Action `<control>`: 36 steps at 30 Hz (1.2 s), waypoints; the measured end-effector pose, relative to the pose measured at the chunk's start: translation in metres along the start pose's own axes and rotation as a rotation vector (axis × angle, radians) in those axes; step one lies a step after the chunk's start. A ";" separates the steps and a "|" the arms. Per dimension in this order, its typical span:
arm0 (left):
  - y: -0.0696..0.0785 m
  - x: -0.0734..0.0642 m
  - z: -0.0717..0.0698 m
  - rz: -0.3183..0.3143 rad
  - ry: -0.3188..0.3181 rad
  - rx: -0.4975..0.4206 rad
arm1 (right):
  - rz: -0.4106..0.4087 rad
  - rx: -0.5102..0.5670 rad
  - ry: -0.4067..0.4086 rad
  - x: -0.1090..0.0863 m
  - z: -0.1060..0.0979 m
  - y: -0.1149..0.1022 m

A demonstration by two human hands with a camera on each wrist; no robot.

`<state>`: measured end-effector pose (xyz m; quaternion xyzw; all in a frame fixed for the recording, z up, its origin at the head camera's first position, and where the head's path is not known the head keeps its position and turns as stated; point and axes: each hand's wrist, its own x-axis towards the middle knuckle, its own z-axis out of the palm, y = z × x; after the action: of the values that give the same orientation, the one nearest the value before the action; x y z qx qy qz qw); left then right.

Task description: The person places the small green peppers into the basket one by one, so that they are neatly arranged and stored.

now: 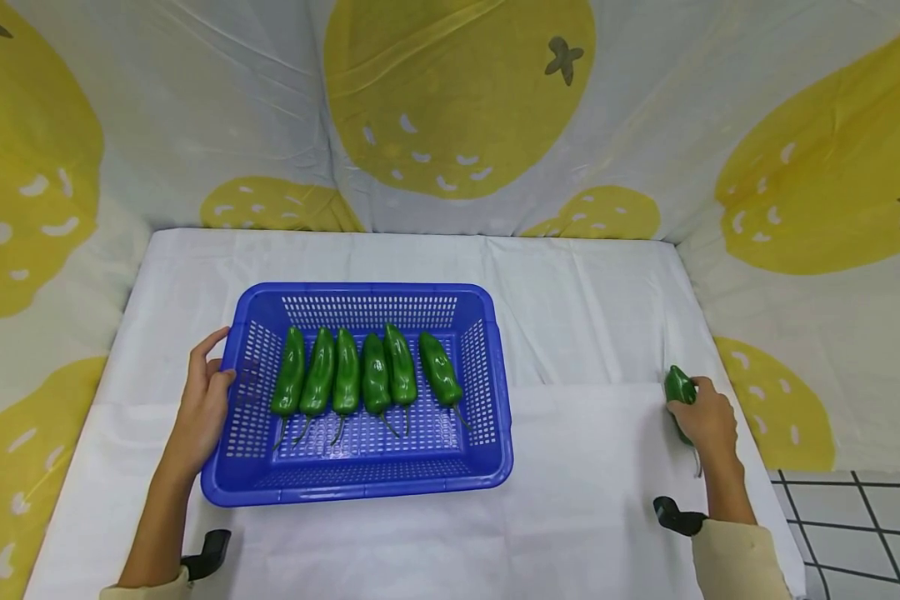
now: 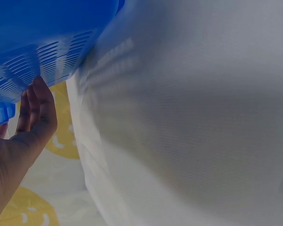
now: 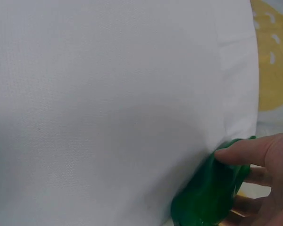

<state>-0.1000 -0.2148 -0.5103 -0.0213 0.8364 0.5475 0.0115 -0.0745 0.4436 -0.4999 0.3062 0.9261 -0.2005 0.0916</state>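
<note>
A blue plastic basket stands on the left half of the white-covered table, with several green chili peppers lying in a row inside, stems toward the front. At its left side my left hand grips the rim. The left wrist view shows fingers against the slotted wall of the basket. Far to the right, my right hand pinches one more green chili pepper between thumb and fingers, its stem hanging toward the wrist. Up close in the right wrist view, that pepper looks glossy and smooth.
White cloth covers the table. A hanging curtain with large yellow fruit prints encloses the back and sides. Beyond the front right table edge are grey floor tiles. Black wrist mounts sit at both wrists.
</note>
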 end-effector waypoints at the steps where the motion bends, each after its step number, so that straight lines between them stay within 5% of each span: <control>1: 0.000 0.000 0.000 0.000 0.000 -0.001 | 0.003 0.001 0.000 0.000 0.000 0.001; 14: -0.001 0.001 0.000 0.001 -0.001 -0.007 | 0.023 0.022 -0.014 -0.004 -0.003 -0.003; 36: 0.001 0.000 0.000 0.006 -0.002 -0.011 | -0.198 0.057 0.053 -0.026 -0.021 -0.067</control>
<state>-0.0999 -0.2147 -0.5097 -0.0183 0.8335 0.5521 0.0104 -0.0954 0.3900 -0.4523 0.2209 0.9478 -0.2268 0.0380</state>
